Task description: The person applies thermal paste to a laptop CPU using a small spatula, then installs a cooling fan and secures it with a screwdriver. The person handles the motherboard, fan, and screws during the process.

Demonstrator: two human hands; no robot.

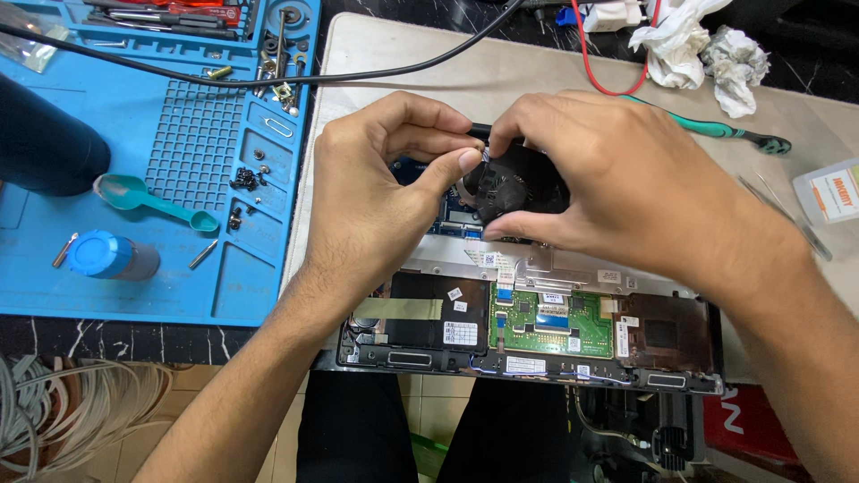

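An opened laptop base [537, 335] lies on a beige mat, its green circuit board [550, 322] and black speakers exposed. My right hand [617, 179] grips a round black cooling fan [519, 192] above the laptop's middle. My left hand [376, 192] pinches at the fan's upper left edge with thumb and forefinger, close to the right hand's fingertips. Much of the laptop's far half is hidden under both hands.
A blue repair mat [134, 268] at left holds loose screws [243, 179], a teal spudger [152, 197], a blue-capped bottle [112, 257] and tools. A black cable [385, 67] crosses the top. A teal-handled tool [725, 132], crumpled tissue [707, 49] and tweezers [787, 215] lie right.
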